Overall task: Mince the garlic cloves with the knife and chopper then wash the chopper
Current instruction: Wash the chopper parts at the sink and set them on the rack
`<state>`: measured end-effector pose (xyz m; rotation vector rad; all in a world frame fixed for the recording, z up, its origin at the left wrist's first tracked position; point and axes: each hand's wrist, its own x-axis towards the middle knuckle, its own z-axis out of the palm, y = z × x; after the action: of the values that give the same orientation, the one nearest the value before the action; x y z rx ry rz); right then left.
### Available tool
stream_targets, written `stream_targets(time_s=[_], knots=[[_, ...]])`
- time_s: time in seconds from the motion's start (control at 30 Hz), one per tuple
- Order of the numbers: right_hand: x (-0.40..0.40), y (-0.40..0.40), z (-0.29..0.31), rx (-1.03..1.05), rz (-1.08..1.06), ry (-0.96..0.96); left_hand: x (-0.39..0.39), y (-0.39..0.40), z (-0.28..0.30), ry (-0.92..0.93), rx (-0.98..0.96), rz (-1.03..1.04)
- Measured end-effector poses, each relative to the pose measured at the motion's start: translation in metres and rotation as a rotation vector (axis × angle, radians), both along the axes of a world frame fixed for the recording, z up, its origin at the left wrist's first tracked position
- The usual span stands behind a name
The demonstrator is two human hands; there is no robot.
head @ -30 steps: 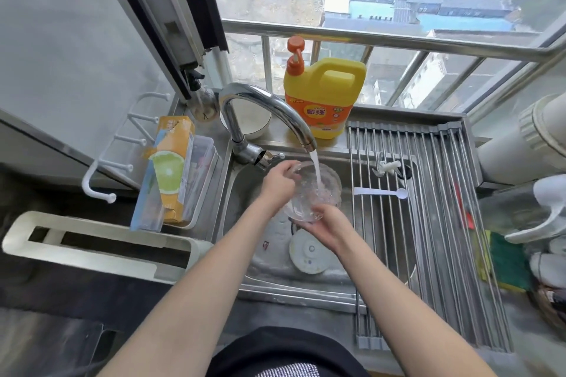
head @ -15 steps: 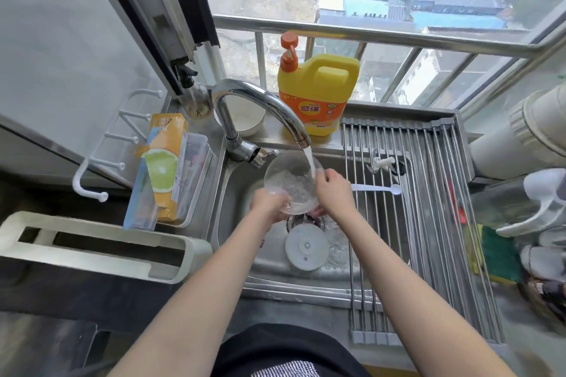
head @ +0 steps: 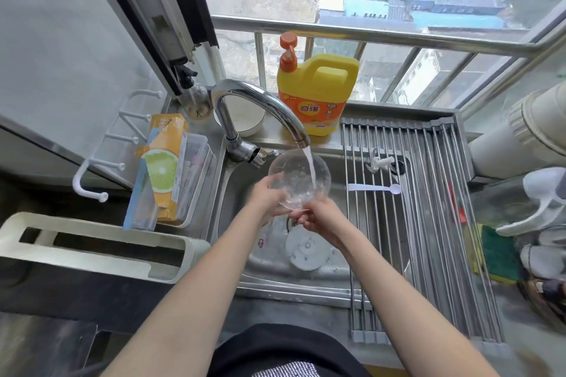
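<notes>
The clear chopper bowl (head: 298,177) is tilted with its open mouth toward me, under the stream running from the tap (head: 260,107). My left hand (head: 266,199) grips its lower left rim. My right hand (head: 318,214) holds its bottom edge from below. The white round chopper lid (head: 307,249) lies flat on the floor of the steel sink (head: 232,193), just below my hands. A small white chopper part (head: 379,162) rests on the roll-up drying rack (head: 428,208). No knife or garlic is in view.
A yellow dish soap jug (head: 318,95) stands behind the tap. A white spoon (head: 375,188) lies on the rack. A clear bin holding a lime-printed carton (head: 162,168) sits left of the sink. A green sponge (head: 499,254) lies at the right.
Both hands turned the bowl under the water. My right hand went from the bowl's right rim down to its bottom edge, and the bowl's mouth tipped more toward me.
</notes>
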<state>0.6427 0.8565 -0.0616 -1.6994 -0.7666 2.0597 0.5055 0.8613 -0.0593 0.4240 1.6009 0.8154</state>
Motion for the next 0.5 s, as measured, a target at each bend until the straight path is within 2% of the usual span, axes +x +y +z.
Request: stream_targets(time_s=[0.1, 0.23, 0.3, 0.37, 0.4, 0.47, 0.5], knots=[[-0.001, 0.001, 0.011, 0.119, 0.114, -0.155, 0.001, 0.000, -0.003, 0.007, -0.051, -0.015], [0.002, 0.008, 0.011, 0.455, 0.125, -0.573, 0.002, 0.002, -0.001, 0.067, -0.078, -0.074], [0.002, 0.014, 0.009, 0.545, 0.072, -0.667, 0.001, 0.003, 0.004, 0.274, -0.047, -0.186], [0.005, 0.020, 0.007, 0.522, 0.071, -0.733, -0.003, 0.008, 0.005, 0.677, 0.012, -0.390], [0.007, 0.023, 0.007, 0.493, 0.139, -0.766, -0.006, 0.010, 0.006, 0.824, 0.019, -0.490], [0.012, 0.025, 0.007, 0.361, 0.289, -0.714, -0.011, 0.013, 0.011, 0.908, -0.018, -0.604], [0.013, 0.024, 0.007, 0.261, 0.301, -0.608, -0.013, 0.016, 0.013, 0.906, -0.056, -0.636]])
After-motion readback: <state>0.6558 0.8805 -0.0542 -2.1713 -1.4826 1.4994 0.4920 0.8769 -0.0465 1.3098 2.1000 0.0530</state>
